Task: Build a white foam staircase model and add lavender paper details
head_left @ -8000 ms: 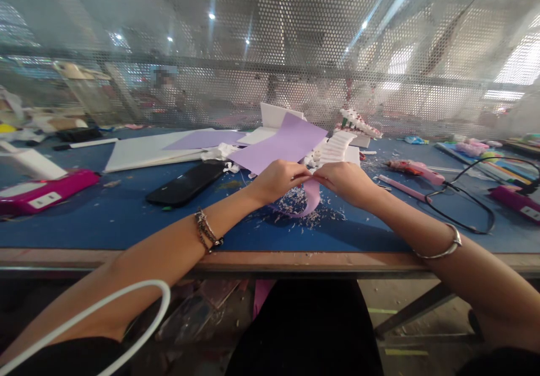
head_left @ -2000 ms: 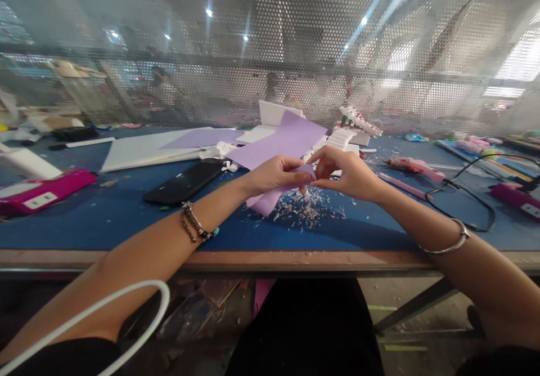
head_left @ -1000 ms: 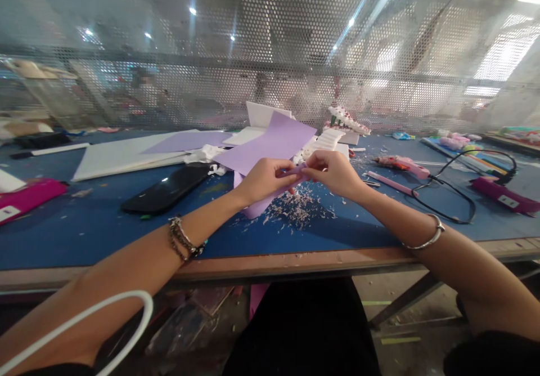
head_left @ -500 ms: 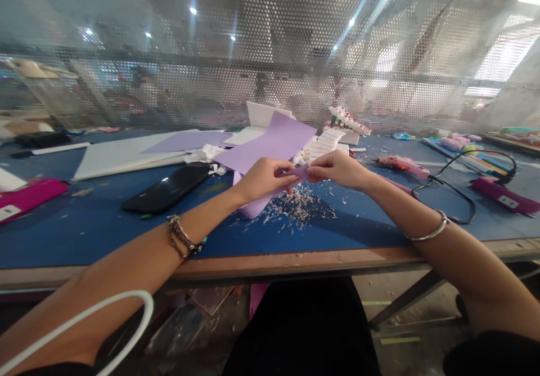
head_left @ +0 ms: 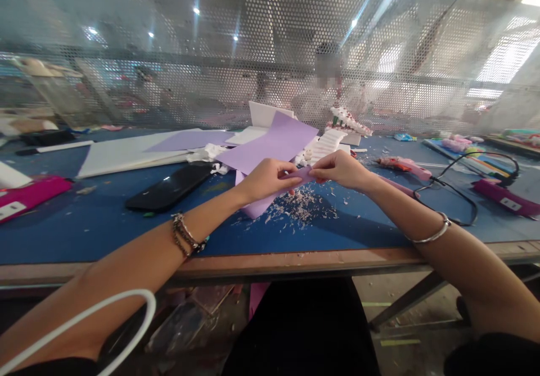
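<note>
Between my two hands, above the blue table (head_left: 105, 235), is a small strip of purple paper or foam (head_left: 302, 174). My left hand (head_left: 272, 180) pinches its left part, fingers closed. At its right end, the thumb and fingertips of my right hand (head_left: 335, 169) are closed on it. Larger purple sheets (head_left: 274, 141) lie just behind my hands, and one purple piece (head_left: 255, 207) shows under my left hand. Small pale shavings (head_left: 301, 210) are scattered on the table below the strip.
A black phone (head_left: 171, 187) lies left of my hands, before white boards (head_left: 122, 153). To the right are a pink glue gun (head_left: 407, 168), its black cable (head_left: 468, 207) and a magenta pouch (head_left: 506, 197). Another magenta item (head_left: 36, 196) lies far left. A perforated metal screen (head_left: 270, 44) stands behind.
Both hands keep nearly the same hold on the purple strip. The whole view has shifted very slightly, with things appearing a little further right.
</note>
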The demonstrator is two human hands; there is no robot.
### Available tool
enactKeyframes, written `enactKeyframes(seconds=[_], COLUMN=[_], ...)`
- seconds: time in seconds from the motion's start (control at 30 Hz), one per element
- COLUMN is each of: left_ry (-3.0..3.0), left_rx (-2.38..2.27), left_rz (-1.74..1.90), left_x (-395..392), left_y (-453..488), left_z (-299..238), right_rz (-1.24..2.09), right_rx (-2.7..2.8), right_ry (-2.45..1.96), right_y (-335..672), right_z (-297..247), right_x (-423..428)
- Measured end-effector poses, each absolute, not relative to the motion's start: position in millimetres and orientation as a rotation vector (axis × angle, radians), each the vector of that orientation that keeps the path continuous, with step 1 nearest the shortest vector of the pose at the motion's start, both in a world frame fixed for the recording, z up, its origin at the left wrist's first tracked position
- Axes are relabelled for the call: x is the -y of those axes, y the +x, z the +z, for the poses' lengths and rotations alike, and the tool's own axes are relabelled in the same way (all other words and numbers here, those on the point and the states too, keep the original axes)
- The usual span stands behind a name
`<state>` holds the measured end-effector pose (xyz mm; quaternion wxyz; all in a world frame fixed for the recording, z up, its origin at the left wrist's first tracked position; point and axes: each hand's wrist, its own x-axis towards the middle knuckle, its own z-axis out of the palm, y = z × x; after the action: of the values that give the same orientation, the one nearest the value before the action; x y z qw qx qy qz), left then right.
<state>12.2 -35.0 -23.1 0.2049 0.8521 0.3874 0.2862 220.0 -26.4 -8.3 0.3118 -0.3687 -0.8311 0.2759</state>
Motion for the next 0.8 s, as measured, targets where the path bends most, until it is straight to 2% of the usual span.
enactKeyframes(seconds=[0.3, 0.8], left_ry=[2.544, 2.666], left_rx=[-1.01, -0.977], left_rz=[1.002, 1.051], left_x=[42.8, 41.6], left_y=[19.7, 18.1], left_z=[-19.1, -21.9], right_rz=[0.592, 0.516], right_rx=[2.316, 2.279], right_ry=[-0.956, -0.998], right_y=[207.9, 204.7], right_z=[-15.3, -17.2], right_x=[36.0, 38.6])
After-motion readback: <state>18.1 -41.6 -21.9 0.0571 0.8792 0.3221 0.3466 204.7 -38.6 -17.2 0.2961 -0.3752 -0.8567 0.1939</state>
